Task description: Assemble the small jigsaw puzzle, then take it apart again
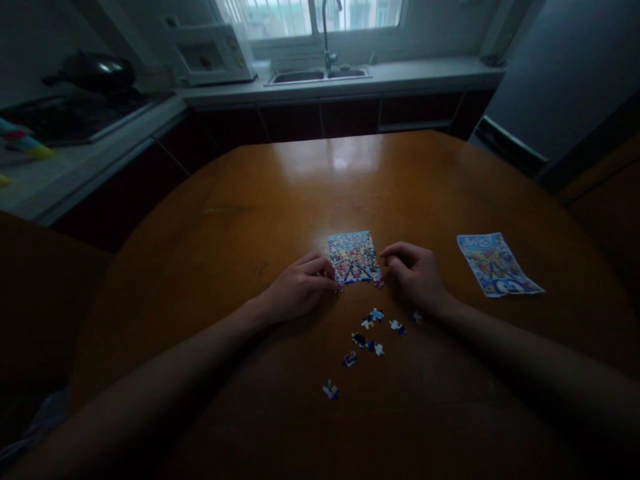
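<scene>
A mostly assembled jigsaw puzzle (pixel 354 257) with a crowded, colourful picture lies flat on the table; its lower edge is uneven. My left hand (pixel 303 285) rests at its left side, fingers bent and a little apart, with fingertips at the lower left corner. Beside the right edge is my right hand (pixel 415 270), its fingers curled in and thumb close to the index finger; whether a piece is between them is hidden. Several loose puzzle pieces (pixel 359 341) are scattered nearer to me, below the puzzle, one (pixel 417 317) close to my right wrist.
A creased picture sheet (pixel 497 263) lies to the right on the brown wooden table (pixel 240 200). Beyond the table, a counter holds a sink (pixel 300 77) and a white microwave (pixel 213 55). A dark pan (pixel 97 72) sits on the stove at left.
</scene>
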Demonstrator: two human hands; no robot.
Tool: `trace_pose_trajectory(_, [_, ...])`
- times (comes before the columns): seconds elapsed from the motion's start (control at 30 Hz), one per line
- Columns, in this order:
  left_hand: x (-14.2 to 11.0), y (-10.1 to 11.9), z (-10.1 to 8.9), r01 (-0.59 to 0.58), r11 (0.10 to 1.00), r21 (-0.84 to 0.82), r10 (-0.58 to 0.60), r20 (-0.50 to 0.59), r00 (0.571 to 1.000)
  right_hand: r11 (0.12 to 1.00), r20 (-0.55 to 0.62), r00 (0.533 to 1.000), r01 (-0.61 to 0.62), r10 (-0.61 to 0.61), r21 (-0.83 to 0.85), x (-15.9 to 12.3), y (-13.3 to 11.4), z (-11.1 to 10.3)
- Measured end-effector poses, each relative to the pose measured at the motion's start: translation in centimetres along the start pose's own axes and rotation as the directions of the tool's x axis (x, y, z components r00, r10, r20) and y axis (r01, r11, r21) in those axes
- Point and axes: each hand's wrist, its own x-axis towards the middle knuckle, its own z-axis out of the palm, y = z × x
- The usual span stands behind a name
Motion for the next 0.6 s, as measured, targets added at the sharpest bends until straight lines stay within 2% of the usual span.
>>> trace_pose_trajectory(0.3, [-0.08, 0.10, -0.14, -0.016, 1.000, -0.011, 0.016, 0.001, 1.000, 1.000, 0.013, 1.000, 0.007, -0.007, -0.017, -0.03, 0.06, -0.01])
trace_pose_trajectory(0.6, [-0.02, 0.06, -0.07, -0.011, 1.000, -0.004, 0.011, 0.013, 1.000, 0.999, 0.033, 0.999, -0.042, 0.041, 0.034, 0.35, 0.10, 0.00])
